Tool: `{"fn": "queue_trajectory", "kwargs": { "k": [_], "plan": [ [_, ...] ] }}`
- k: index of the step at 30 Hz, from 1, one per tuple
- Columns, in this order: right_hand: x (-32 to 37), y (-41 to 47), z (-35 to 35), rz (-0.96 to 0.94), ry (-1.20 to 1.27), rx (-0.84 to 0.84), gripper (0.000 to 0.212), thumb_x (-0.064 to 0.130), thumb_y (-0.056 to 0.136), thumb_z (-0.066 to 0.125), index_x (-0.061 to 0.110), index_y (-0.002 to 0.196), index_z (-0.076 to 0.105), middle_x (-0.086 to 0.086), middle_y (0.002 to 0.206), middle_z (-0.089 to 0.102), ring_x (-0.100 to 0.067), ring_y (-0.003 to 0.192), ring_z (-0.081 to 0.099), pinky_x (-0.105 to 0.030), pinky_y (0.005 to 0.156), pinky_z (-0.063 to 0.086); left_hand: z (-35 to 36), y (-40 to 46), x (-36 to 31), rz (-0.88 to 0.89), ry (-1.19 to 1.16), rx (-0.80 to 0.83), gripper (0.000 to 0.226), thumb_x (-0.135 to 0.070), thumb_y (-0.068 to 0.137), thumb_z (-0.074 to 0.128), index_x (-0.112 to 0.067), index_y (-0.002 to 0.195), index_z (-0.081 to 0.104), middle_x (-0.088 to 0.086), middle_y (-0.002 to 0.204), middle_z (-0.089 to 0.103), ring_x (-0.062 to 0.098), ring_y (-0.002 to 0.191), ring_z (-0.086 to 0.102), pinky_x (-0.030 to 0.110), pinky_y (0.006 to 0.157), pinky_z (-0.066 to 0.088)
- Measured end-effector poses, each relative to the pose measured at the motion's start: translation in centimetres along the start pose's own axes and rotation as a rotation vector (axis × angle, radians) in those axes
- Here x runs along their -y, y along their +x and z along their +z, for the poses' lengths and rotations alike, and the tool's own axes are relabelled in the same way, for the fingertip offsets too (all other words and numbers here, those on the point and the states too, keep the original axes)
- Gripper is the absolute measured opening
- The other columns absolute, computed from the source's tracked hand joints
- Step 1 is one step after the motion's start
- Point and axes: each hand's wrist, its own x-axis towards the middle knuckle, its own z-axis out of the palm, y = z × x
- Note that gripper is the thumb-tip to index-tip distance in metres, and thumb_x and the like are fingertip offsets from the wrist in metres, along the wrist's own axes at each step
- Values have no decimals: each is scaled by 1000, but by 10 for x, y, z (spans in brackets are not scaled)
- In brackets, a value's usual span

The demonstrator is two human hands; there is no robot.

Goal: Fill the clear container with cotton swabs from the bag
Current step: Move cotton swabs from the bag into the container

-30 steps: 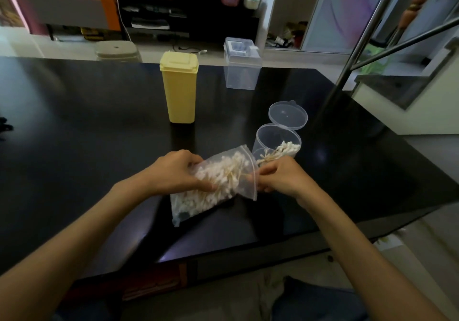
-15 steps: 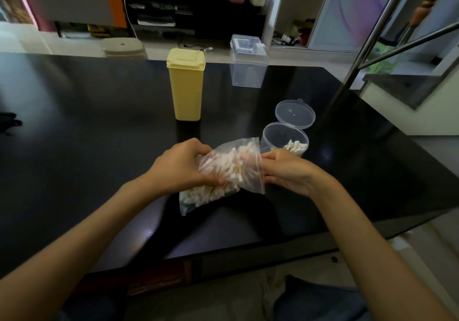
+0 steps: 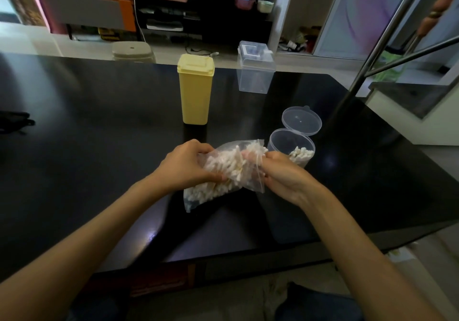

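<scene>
Nearest the camera, two bare forearms reached out over the near edge of the black table point(image 3: 74, 171). Both hands met at the clear bag point(image 3: 223, 179), which lay at the middle of the near half of the table with its closed end toward the person and its open mouth raised to the far right. The left hand point(image 3: 183, 166) gripped the bag from the left, fingers curled over the top and thumb pressed against the near side. The right hand point(image 3: 280, 174) was at the mouth; its fingers seemed to reach inside, though the plastic blurred them. The bag was packed with white cotton swabs point(image 3: 218, 171).

Just right of the bag's mouth, and touching or nearly touching the right hand, stood the round clear container point(image 3: 280, 139), open, with a small heap of swabs point(image 3: 300, 153) against its right wall. Its hinged lid point(image 3: 301, 121) lay flipped back on the far side.

Farther off, left of centre, a tall yellow canister point(image 3: 195, 90) stood upright with its lid closed. Beyond it to the right, at the far edge of the table, was a square clear box point(image 3: 254, 71).
</scene>
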Motion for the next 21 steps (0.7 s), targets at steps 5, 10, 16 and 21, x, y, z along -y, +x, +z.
{"fn": "queue_trajectory", "kwargs": {
  "k": [5,10,16,21],
  "plan": [
    [0,1,-2,-126,-381,-227,14,24,92,58,14,86,67,-9,91,71,-21,89,69,-32,78,56,-1,3,-1,-66,-103,47,37,-36,68,80,-26,102,67,-10,93,64,13,91,62,43,89,51],
    [-5,0,3,-290,-535,-276,16,32,88,61,21,77,65,3,78,69,-9,76,65,-29,71,54,-1,-1,-8,-75,-136,208,40,-32,72,78,-19,107,62,-5,95,64,7,86,61,26,76,52],
    [-8,4,3,-208,-555,-226,19,21,90,61,6,99,69,-9,93,71,-20,90,67,-39,84,55,14,-6,-8,97,228,120,81,-71,58,70,-45,129,38,-10,103,45,10,98,45,33,84,43],
    [-6,2,-9,-122,-421,-158,13,24,89,63,13,85,69,1,70,68,-3,58,62,-13,52,50,17,-4,-5,101,295,38,67,-77,62,60,-40,117,50,-8,95,46,12,89,45,31,70,38]
  ]
}}
